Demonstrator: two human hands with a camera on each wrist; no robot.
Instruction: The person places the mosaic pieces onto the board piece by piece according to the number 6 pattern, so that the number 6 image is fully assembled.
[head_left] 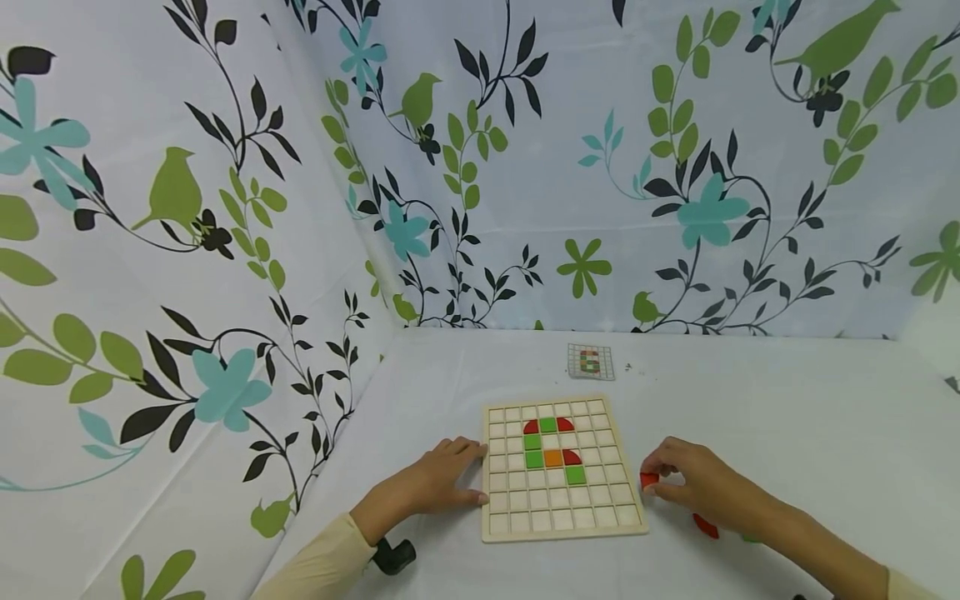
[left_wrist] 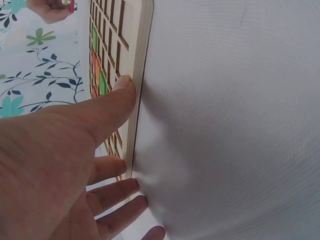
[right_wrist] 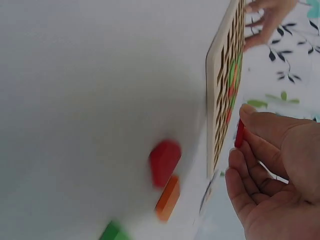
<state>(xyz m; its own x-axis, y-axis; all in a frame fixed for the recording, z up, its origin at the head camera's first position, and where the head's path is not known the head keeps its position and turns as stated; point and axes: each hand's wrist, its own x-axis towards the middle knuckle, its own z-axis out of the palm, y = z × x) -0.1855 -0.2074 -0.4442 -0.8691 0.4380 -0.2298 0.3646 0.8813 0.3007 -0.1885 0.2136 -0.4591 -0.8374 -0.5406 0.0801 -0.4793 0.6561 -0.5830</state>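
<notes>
A wooden grid board (head_left: 498, 523) lies on the white table, with red, green and orange tiles set in several of its squares. My left hand (head_left: 435, 479) touches the board's left side. In the left wrist view, the thumb (left_wrist: 122, 95) rests on the pale rim and the other fingers spread along the edge. Just off the right side of the board, my right hand (head_left: 697, 479) pinches a small red tile (head_left: 649, 481) between thumb and fingers. The right wrist view shows this red tile (right_wrist: 239, 134) edge-on, held apart from the board (right_wrist: 212, 110).
Behind the board lies a small grid card (head_left: 591, 362) with a coloured pattern. Loose on the table near my right forearm are a red tile (head_left: 705, 526), an orange tile (right_wrist: 168, 199) and a green tile (right_wrist: 114, 232). A leaf-and-bird patterned cloth (head_left: 480, 192) hangs behind and at left.
</notes>
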